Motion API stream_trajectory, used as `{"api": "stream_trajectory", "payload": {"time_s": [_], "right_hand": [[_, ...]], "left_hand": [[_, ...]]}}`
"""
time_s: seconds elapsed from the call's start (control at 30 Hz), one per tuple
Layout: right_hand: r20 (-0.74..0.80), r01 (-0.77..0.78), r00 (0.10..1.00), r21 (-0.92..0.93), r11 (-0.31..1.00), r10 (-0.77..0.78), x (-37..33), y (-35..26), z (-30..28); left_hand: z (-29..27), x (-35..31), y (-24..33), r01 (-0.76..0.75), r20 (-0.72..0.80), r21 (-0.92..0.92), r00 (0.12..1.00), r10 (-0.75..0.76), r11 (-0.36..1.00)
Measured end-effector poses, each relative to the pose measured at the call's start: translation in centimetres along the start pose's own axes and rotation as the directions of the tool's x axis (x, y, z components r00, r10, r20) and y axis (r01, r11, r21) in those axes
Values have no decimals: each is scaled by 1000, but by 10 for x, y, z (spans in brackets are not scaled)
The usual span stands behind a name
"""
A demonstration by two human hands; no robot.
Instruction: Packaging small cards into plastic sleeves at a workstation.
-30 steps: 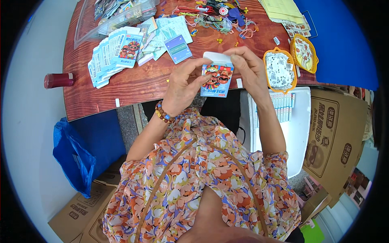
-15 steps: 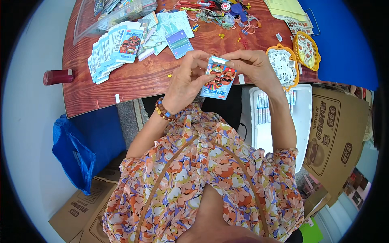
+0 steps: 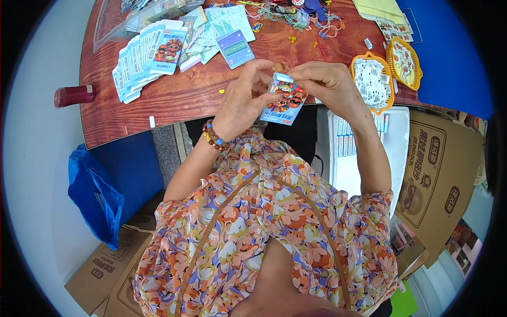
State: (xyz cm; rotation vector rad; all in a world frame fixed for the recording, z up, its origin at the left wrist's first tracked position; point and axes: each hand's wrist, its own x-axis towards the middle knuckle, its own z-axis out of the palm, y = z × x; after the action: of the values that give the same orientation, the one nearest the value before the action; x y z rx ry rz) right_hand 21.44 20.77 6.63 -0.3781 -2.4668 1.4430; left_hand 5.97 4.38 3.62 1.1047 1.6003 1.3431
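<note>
My left hand (image 3: 240,103) grips a small light-blue printed carton (image 3: 285,112) by its left side, its thumb lying across the cartoon figures on the front. At the carton's far end, the fingers of my right hand (image 3: 330,87) pinch the pale end flap (image 3: 283,77). Both hands hold the carton just off the table's near edge, above my lap. The tips of several fingers are hidden behind the carton.
Fanned flat blue cartons (image 3: 138,66) lie at the left of the wooden table (image 3: 195,98), beside loose cards (image 3: 232,21). An orange basket (image 3: 391,100) of small packets sits right. Below it, a white bin (image 3: 397,153) holds small boxes. A red jar (image 3: 74,96) stands far left.
My right fingertips have shifted slightly over the carton's far end, and less of the flap's white shows. The carton stays in both hands, and the whole view has shifted slightly.
</note>
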Motion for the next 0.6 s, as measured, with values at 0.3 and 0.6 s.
{"api": "stream_trajectory", "payload": {"time_s": [0.3,0.6], "right_hand": [[47,15,999,5,1000,-16,-6,5,1],[-26,118,993,-46,992,-119,-22,18,17]], "left_hand": [[2,-2,-13,62,-20,-115,998,-65,991],[9,-4,-14,1,-60,-33,998,-3,999]]}}
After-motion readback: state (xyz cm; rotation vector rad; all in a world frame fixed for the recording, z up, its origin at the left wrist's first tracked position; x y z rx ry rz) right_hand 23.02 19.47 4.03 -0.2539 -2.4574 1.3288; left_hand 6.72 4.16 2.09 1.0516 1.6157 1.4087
